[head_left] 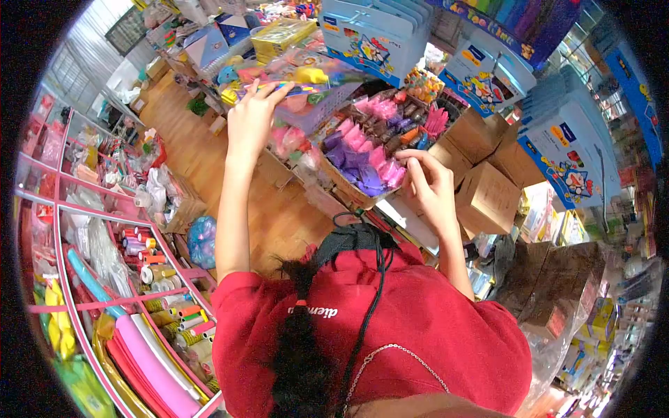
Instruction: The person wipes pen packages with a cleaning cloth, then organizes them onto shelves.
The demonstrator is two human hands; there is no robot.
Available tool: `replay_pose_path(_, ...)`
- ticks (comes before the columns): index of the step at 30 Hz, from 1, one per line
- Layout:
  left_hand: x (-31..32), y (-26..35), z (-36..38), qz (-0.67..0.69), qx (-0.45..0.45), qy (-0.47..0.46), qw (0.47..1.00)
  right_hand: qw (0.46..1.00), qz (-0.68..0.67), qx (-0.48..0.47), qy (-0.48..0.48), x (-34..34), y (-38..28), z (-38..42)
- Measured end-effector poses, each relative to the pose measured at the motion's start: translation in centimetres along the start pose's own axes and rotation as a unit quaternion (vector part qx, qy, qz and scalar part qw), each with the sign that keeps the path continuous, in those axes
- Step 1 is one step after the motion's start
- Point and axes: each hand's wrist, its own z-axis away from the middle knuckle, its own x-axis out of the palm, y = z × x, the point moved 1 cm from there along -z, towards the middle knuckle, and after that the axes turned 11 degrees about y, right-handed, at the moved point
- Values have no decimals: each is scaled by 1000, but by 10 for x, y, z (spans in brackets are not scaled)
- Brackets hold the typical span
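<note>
My left hand (252,115) lies with fingers spread on clear plastic packaging (313,87) that holds colourful items, some yellow. My right hand (428,182) is at the right edge of an open cardboard box (333,180). Its thumb and forefinger come close together beside the pink packets (382,161); whatever they pinch, if anything, is too small to make out. Rows of purple packets (359,171), pink ones and dark brown ones fill the box. Both arms reach forward from a red shirt (397,313).
Brown cartons (488,198) stand right of the box. Blue-and-white printed cases (568,153) hang along the right and top. Pink-framed shelves (104,303) with rolls stand at the left. A blue bundle (202,242) sits on the wooden floor (279,223).
</note>
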Motion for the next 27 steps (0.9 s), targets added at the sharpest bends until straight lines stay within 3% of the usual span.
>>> replay_pose_path(4, -49, 1, 15, -28, 34, 12, 999, 998, -20, 7, -52, 16, -2, -11)
replay_pose_path(5, -61, 2, 19, -29, 44, 17, 998, 996, 8, -26, -86, 21, 2, -15)
replay_pose_path(7, -82, 7, 29, -24, 59, 35, 997, 984, 18, 13, -177, 31, 15, -15)
replay_pose_path(9, -97, 15, 34, -14, 73, 48, 996, 950, 47, -68, -301, 37, 22, -16)
replay_pose_path(10, -103, 22, 38, -10, 82, 52, 995, 955, 47, -111, -272, 38, 24, -13)
replay_pose_path(12, -105, 41, 48, -1, 117, 33, 993, 935, -67, -26, -346, 40, 47, -23)
replay_pose_path(13, -103, 52, 54, -7, 135, 49, 990, 943, -122, 18, -310, 45, 76, -24)
replay_pose_path(15, -105, 73, 60, 14, 150, 88, 985, 955, -203, 12, -218, 33, 15, -10)
replay_pose_path(16, -103, 80, 66, 32, 151, 115, 981, 952, -183, 52, -239, 29, 30, -12)
replay_pose_path(17, -93, 86, 75, 64, 136, 152, 977, 987, -65, 17, -146, 19, -2, -1)
replay_pose_path(19, -90, 100, 85, 86, 99, 181, 975, 982, -149, 27, -114, 17, -30, 13)
replay_pose_path(21, -85, 113, 98, 107, 63, 203, 971, 991, -126, -20, -48, 14, -41, 24)
replay_pose_path(22, -84, 119, 100, 129, 55, 198, 970, 987, -99, -127, 12, 13, -43, 25)
replay_pose_path(25, -71, 139, 107, 164, 50, 174, 970, 983, -102, -105, 111, 7, -26, 27)
replay_pose_path(26, -69, 146, 108, 170, 53, 184, 967, 989, -115, -58, 78, -5, -35, 32)
replay_pose_path(27, -67, 152, 107, 176, 56, 194, 963, 988, -108, -27, 105, -9, -44, 34)
